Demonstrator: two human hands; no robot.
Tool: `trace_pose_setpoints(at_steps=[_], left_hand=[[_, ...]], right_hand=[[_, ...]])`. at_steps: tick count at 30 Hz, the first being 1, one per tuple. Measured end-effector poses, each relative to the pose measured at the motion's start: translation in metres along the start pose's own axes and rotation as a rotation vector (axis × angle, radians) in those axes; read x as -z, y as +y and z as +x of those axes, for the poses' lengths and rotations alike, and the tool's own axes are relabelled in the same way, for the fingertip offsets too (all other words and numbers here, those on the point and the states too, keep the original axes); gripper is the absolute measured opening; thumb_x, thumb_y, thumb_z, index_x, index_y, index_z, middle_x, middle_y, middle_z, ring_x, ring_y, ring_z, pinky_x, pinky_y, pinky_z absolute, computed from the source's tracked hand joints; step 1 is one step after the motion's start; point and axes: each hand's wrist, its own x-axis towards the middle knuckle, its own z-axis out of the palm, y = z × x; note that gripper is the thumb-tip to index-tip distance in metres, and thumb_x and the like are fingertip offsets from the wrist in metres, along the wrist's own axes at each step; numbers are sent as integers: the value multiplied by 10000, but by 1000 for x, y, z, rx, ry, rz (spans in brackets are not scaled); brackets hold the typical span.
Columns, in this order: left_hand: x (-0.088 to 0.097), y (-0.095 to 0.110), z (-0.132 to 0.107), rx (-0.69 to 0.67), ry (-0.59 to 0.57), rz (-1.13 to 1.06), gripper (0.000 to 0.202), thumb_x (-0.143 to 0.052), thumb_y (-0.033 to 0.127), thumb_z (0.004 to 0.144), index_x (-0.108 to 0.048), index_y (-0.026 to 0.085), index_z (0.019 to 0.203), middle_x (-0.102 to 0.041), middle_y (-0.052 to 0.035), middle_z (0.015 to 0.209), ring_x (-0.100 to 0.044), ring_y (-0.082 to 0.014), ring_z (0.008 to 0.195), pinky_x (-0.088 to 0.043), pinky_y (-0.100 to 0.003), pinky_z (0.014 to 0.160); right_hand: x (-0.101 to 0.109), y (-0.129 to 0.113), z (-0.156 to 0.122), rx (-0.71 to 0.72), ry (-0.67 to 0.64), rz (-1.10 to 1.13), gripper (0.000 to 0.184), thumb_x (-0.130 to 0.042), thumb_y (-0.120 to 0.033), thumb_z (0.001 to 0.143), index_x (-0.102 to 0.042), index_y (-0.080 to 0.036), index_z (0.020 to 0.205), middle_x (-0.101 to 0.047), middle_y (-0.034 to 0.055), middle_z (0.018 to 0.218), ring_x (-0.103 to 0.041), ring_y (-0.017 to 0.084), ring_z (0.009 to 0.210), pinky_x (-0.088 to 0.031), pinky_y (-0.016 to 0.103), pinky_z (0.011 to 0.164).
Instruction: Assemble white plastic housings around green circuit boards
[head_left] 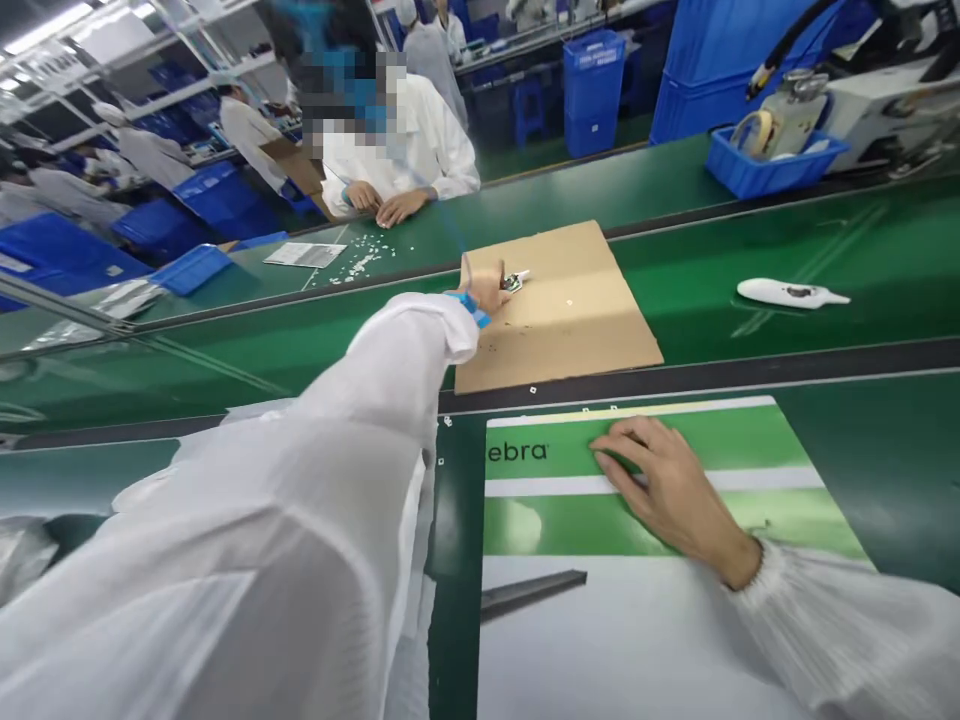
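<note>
My left hand is stretched far forward over a sheet of brown cardboard. Its fingers are closed on a small white-tipped device with a bare circuit board; the hand hides part of it. My right hand rests on a green and white printed sheet, fingers slightly bent and apart, with nothing seen in them. A dark grey strip lies on the white part of that sheet. To the right, a white pen-shaped device with a dark opening lies on the green belt.
Tiny white pieces lie along the belt's near edge. Across the belt, a person in white has both hands by scattered white bits. A blue basket holds a tape roll and a bottle. Blue bins stand behind.
</note>
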Motion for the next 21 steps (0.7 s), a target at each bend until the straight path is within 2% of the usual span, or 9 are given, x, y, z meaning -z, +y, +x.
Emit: trace_pose_setpoints(at_steps=[4, 8, 10, 11, 13, 14, 16, 18, 21], left_hand=[[19, 25, -81, -104, -170, -58, 341, -693, 271, 850, -574, 117, 1131, -652, -89, 1035, -619, -209, 920, -492, -316, 778], [34, 63, -214, -322, -331, -228, 218, -635, 332, 892, -557, 218, 1060, -648, 16, 971, -602, -136, 829, -444, -232, 705], [26, 87, -281, -371, -444, -356, 166, -592, 300, 911, -529, 223, 1043, -644, 3, 934, -609, -149, 775, -443, -246, 641], [18, 100, -310, -347, -439, -377, 147, -573, 245, 913, -518, 210, 1045, -641, -20, 937, -614, -163, 771, -452, -264, 635], [-4, 123, -354, -307, -385, -373, 158, -549, 129, 893, -507, 177, 1036, -641, -69, 986, -628, -194, 811, -493, -312, 692], [-17, 132, -370, -324, -294, -362, 188, -489, 71, 901, -510, 170, 1060, -632, -92, 1061, -625, -214, 930, -504, -343, 794], [-36, 138, -393, -325, -123, -361, 227, -460, 60, 923, -510, 159, 1121, -587, -117, 1234, -556, -242, 1148, -469, -393, 964], [-46, 128, -410, -244, 36, -389, 223, -514, 138, 944, -514, 179, 1163, -541, -96, 1339, -486, -242, 1250, -433, -400, 1036], [-43, 89, -437, 60, 261, -313, 218, -575, 172, 925, -547, 191, 1140, -569, -91, 1290, -507, -245, 1191, -448, -414, 994]], right_hand=[[1, 6, 3, 7, 34, 35, 198, -523, -301, 958, -673, -240, 1073, -645, 60, 1044, -589, 220, 988, -443, 388, 824], [20, 0, 4, -75, 79, 212, 227, -533, -360, 949, -692, -230, 1046, -674, 57, 1026, -615, 193, 910, -494, 345, 766], [36, -16, -5, -137, -2, 258, 252, -540, -416, 942, -700, -246, 1037, -684, 45, 1026, -620, 170, 825, -504, 321, 713], [43, -27, -14, -145, -79, 253, 263, -548, -446, 934, -702, -261, 1039, -688, 35, 1036, -623, 164, 806, -505, 317, 702], [48, -50, -40, -102, -265, 201, 287, -569, -501, 913, -695, -300, 1076, -696, 16, 1061, -638, 170, 819, -507, 316, 692], [46, -60, -55, -71, -318, 173, 316, -582, -516, 902, -675, -314, 1127, -692, 12, 1102, -648, 182, 860, -512, 322, 708], [33, -75, -86, 10, -332, 117, 369, -578, -532, 901, -636, -328, 1204, -679, 14, 1166, -647, 216, 977, -516, 361, 801], [14, -83, -112, 50, -262, 54, 344, -521, -508, 937, -639, -305, 1187, -675, 34, 1172, -632, 247, 1025, -500, 413, 852], [-7, -88, -131, 29, -134, -23, 328, -464, -467, 966, -646, -279, 1165, -676, 49, 1159, -620, 265, 1034, -486, 444, 861]])
